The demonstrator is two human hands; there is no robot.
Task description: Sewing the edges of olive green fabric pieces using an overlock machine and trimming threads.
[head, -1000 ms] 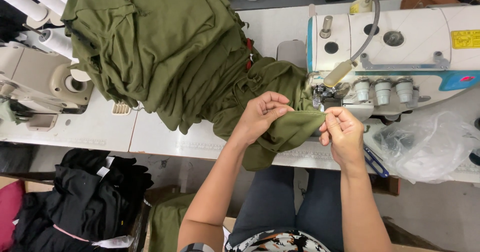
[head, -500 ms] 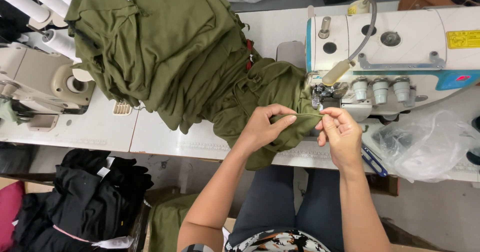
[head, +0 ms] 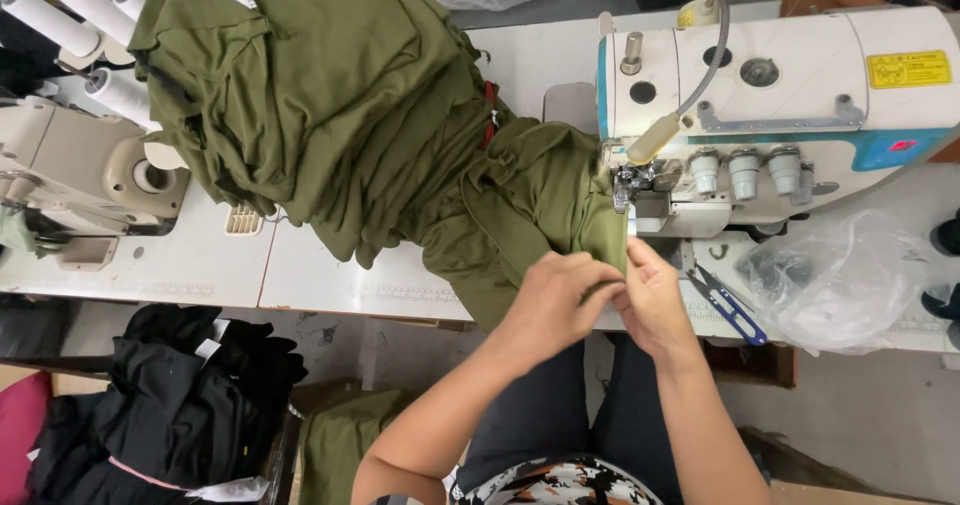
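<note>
A large heap of olive-green fabric (head: 330, 95) lies across the white sewing table (head: 180, 265), trailing toward the white sewing machine (head: 790, 95). My left hand (head: 555, 300) and my right hand (head: 650, 300) meet at the table's front edge. Both pinch the folded edge of the green fabric just below the machine's presser foot (head: 625, 180), fingertips touching each other.
A second beige machine (head: 80, 165) with white thread cones (head: 60, 25) stands at the left. Blue-handled snips (head: 730, 305) and a crumpled clear plastic bag (head: 840, 275) lie at the right. Black garments (head: 180, 405) and more green cloth (head: 340, 445) sit below the table.
My two hands have come closer together on the fabric edge and dropped slightly toward the table's front. The view has shifted a little to the left.
</note>
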